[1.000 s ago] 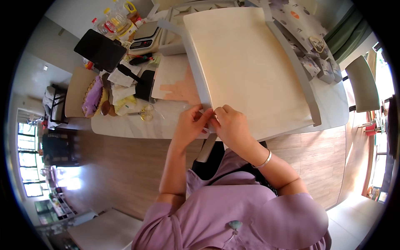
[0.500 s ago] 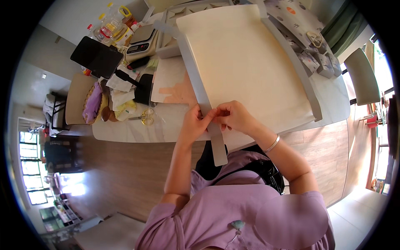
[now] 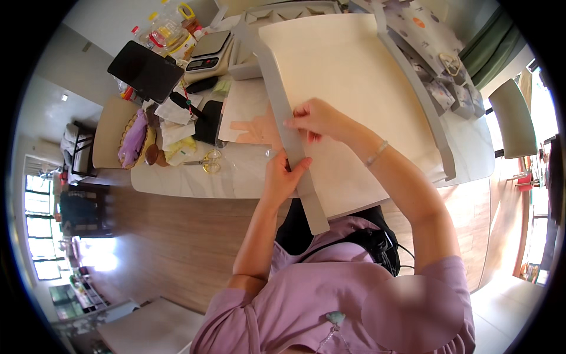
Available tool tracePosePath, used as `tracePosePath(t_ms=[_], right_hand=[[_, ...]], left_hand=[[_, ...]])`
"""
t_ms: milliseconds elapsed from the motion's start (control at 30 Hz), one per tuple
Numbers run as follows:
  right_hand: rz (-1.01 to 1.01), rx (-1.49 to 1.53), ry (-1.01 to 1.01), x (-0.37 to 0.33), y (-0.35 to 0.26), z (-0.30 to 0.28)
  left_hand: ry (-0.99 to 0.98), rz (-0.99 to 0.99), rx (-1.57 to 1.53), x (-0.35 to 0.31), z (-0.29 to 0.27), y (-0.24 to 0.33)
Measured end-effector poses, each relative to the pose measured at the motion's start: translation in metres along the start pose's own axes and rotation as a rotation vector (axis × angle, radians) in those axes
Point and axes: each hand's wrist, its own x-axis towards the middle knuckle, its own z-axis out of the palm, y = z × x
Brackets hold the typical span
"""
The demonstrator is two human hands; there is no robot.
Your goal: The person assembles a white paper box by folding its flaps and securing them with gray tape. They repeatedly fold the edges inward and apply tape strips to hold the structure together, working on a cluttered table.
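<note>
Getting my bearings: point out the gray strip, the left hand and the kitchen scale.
Gray strip (image 3: 278, 97): head view, upper half of its face.
Left hand (image 3: 279, 179): head view, middle of the hand.
Kitchen scale (image 3: 211, 43): head view, weighing plate.

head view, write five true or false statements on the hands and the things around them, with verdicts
1. The left hand grips the grey strip along the left side of the cream panel. True.
2. The right hand rests on the kitchen scale. False: the right hand is at the grey strip, farther up than the left hand; the kitchen scale stands left of the panel.
3. Gold-handled scissors lie on the table, left of the left hand. True.
4. A bracelet circles the left wrist. False: the bracelet is on the right wrist.
5. The grey strip's near end reaches past the table's near edge. True.
</note>
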Motion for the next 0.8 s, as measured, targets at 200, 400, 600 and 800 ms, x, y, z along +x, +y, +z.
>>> tracePosePath(t_ms=[200,400,600,800], right_hand=[[-0.051,0.209,0.153,0.047,-0.009,-0.002],[-0.07,0.399,0.24,0.057,0.003,0.005],[-0.026,0.345,0.242,0.056,-0.003,0.005],[-0.137,-0.069,0.398,0.047,-0.017,0.003]], left_hand=[[0.002,0.008,0.069,0.001,0.0,0.008],[0.075,0.107,0.171,0.002,0.001,0.002],[0.096,0.135,0.281,0.001,0.004,-0.005],[0.087,0.178,0.274,-0.003,0.009,0.011]])
